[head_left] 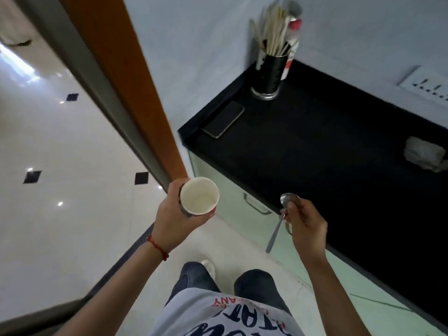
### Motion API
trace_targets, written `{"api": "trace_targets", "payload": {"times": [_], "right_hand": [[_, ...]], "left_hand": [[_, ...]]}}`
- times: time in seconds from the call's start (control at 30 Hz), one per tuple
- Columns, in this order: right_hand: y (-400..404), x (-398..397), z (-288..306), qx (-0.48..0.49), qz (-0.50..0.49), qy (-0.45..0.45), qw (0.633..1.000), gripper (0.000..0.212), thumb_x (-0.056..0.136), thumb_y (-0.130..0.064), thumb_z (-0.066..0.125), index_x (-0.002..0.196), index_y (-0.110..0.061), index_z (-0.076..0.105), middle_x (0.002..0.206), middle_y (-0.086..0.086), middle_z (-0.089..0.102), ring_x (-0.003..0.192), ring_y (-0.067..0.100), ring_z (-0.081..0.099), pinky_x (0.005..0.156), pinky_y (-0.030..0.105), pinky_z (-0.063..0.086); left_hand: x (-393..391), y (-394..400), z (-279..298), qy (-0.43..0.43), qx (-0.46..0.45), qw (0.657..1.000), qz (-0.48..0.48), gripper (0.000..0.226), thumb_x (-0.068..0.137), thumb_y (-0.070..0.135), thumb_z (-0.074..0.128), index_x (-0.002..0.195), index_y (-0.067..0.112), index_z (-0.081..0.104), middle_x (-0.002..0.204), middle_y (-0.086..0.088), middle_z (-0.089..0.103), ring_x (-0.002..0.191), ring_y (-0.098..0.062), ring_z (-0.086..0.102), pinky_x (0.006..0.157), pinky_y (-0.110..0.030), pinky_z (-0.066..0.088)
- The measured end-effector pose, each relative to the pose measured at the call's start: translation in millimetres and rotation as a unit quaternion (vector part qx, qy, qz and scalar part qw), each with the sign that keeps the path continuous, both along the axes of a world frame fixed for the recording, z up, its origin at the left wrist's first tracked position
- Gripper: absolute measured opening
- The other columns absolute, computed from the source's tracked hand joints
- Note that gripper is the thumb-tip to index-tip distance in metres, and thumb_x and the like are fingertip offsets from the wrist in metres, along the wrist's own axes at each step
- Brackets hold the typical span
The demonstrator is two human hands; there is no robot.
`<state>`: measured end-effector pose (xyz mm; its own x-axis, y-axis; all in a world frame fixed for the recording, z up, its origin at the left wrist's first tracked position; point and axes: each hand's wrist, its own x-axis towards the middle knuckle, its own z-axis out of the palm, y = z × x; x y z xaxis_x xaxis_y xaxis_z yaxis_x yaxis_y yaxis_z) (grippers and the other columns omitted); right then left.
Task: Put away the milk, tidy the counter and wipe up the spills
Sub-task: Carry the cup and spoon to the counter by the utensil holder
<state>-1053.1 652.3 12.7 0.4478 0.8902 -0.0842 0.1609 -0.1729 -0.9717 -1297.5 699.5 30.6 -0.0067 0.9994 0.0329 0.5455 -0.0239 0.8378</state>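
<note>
My left hand (169, 214) grips a paper cup (199, 195) from the side; the cup is upright and looks empty inside. My right hand (304, 220) holds a metal spoon (281, 214) by its handle, bowl upward, just off the front edge of the black counter (327, 166). A crumpled grey cloth (424, 154) lies on the counter at the far right. No milk container is in view.
A black phone (224, 120) lies flat at the counter's left end. A black holder with wooden sticks (270, 69) stands in the back corner, a red-and-white bottle behind it. An orange door frame (135, 88) rises on the left. A wall socket (426, 84) is at right. Cabinet handle (257, 204) below.
</note>
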Motion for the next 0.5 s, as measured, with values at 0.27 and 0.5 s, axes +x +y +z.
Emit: {"api": "trace_targets", "payload": {"times": [0.27,0.5], "right_hand": [[34.6,34.8,3.5,-0.017,-0.13,-0.008,0.991,0.017,0.091,-0.012,0.053,0.096,-0.018,0.068,0.087,-0.011,0.07,0.077,0.011,0.068,0.071,0.023,0.055],[100.2,67.3,12.2,0.028,-0.136,-0.002,0.99,0.018,0.091,-0.008,0.052,0.097,-0.015,0.067,0.091,-0.02,0.069,0.075,0.007,0.066,0.069,0.015,0.053]], "left_hand": [[55.3,90.0,0.1,-0.046,-0.009,0.993,-0.111,0.074,0.055,0.013,0.087,0.111,0.025,0.04,0.1,0.029,0.043,0.09,0.014,0.053,0.067,0.006,0.04],[110.0,161.7,-9.5,-0.076,-0.041,0.989,-0.118,0.077,0.058,0.015,0.086,0.121,0.019,0.042,0.107,0.012,0.052,0.094,-0.003,0.053,0.071,0.005,0.041]]}}
